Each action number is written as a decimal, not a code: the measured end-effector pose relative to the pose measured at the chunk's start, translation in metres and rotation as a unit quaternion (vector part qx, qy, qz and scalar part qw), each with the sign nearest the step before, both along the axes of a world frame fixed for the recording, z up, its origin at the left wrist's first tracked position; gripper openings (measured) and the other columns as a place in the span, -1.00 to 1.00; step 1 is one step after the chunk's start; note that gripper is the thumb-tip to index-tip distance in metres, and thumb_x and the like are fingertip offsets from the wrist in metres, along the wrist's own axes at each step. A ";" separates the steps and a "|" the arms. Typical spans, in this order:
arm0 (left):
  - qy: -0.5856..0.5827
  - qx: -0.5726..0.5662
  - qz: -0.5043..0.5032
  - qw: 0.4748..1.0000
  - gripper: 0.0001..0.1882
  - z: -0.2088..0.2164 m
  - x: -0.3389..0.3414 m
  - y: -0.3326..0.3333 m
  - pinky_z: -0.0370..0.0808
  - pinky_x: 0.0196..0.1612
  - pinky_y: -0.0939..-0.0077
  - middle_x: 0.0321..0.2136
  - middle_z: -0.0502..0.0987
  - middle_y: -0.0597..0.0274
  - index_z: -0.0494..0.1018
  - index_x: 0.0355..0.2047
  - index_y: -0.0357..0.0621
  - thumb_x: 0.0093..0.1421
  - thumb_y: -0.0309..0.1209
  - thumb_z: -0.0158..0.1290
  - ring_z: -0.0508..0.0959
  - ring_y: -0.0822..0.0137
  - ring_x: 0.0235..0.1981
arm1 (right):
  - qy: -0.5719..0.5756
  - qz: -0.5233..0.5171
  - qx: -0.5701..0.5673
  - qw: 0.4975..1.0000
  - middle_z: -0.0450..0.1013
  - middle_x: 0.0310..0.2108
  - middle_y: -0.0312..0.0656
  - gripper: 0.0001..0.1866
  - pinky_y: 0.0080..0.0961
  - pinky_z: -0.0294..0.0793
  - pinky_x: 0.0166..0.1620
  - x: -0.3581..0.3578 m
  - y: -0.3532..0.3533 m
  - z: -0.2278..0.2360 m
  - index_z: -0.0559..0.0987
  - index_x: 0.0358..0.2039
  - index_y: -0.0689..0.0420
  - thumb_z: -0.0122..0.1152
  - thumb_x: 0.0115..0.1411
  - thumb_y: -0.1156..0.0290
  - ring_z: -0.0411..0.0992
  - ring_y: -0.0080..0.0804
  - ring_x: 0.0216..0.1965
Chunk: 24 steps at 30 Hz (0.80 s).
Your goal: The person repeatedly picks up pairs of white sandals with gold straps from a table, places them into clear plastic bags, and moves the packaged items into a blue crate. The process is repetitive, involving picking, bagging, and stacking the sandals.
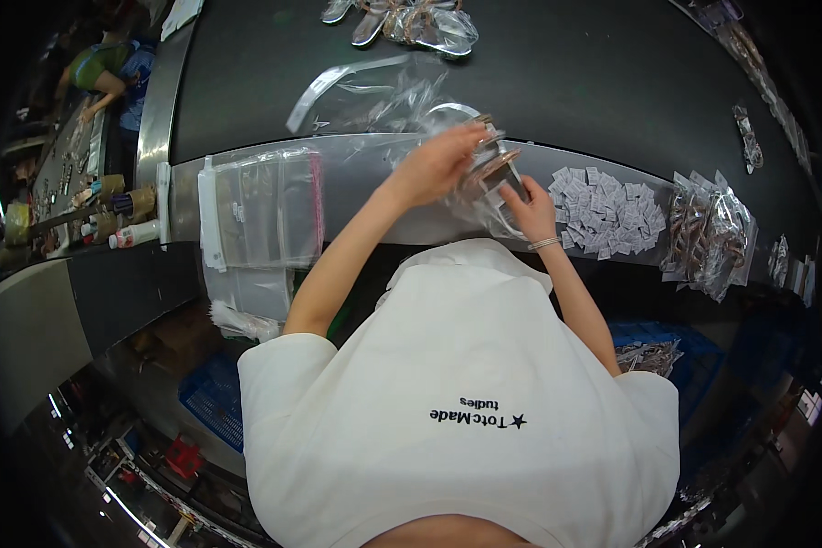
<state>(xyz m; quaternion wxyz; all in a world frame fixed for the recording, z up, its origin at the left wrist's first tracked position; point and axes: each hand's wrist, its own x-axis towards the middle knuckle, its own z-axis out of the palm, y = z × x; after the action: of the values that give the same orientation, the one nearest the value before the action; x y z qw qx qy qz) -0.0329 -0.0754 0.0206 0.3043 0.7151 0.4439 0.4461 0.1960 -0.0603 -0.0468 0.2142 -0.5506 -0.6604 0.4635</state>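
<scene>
In front of my chest, above the metal ledge, my right hand (532,212) is closed on a bronze-coloured sandal (497,170), its thumb on the near end. Clear plastic lies loosely around the sandal. My left hand (440,164) is at the sandal's upper left side, its fingers bent together against the sandal and the plastic. The undersides of its fingers are hidden, so the exact grip does not show. Beyond it, a crumpled clear plastic bag (413,96) with a white strip lies on the dark belt.
Flat clear bags (279,210) are stacked at left on the metal ledge (356,183). To the right are many small white paper slips (607,212) and bagged sandals (706,233). More sandals (416,26) lie on the belt's far side. Blue crates (212,402) stand below. A co-worker (105,73) bends at far left.
</scene>
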 end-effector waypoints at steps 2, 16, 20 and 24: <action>-0.069 -0.052 0.052 0.995 -0.88 -0.012 -0.012 0.008 0.18 0.16 0.27 0.06 0.31 0.04 0.23 -0.33 -0.22 0.12 -0.66 -0.13 0.24 0.05 0.14 | 0.130 -0.068 -0.064 0.987 0.36 -0.64 -0.30 -0.60 -0.61 0.18 -0.53 0.012 -0.001 -0.020 0.50 -0.27 0.20 0.24 0.02 0.14 0.19 -0.64 -0.62; 0.043 0.077 -0.067 0.994 -0.81 0.013 0.029 0.023 0.27 0.12 0.21 -0.03 0.37 0.04 0.34 -0.35 -0.20 -0.01 -0.67 -0.02 0.36 0.06 0.02 | 0.003 -0.039 -0.004 0.999 0.34 -0.64 -0.37 -0.65 -0.67 0.20 -0.53 0.036 -0.001 0.023 0.50 -0.31 0.26 0.24 0.06 0.21 0.22 -0.69 -0.60; 0.074 0.081 -0.003 0.994 -0.75 0.012 0.035 0.029 0.21 0.16 0.19 -0.10 0.43 0.09 0.40 -0.30 -0.09 -0.03 -0.62 0.00 0.37 0.14 0.03 | 0.186 -0.204 -0.026 0.961 0.32 -0.66 -0.34 -0.61 -0.66 0.19 -0.54 0.019 0.004 0.015 0.50 -0.32 0.24 0.26 0.03 0.15 0.21 -0.67 -0.62; 0.178 0.269 -0.158 0.933 -0.65 0.039 0.090 0.008 0.22 0.13 0.16 -0.10 0.45 0.16 0.40 -0.22 -0.06 -0.08 -0.53 0.09 0.39 0.19 0.02 | 0.100 -0.196 0.252 0.943 0.35 -0.59 -0.40 -0.65 -0.61 0.27 -0.47 -0.003 0.027 0.011 0.50 -0.32 0.25 0.23 0.08 0.19 0.28 -0.61 -0.54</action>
<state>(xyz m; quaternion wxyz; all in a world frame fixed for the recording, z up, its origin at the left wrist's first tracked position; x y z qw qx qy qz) 0.0572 -0.0673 0.0598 0.0835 0.8988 0.2356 0.3602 0.1931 -0.0331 -0.0361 0.4968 -0.5482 -0.6101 0.2837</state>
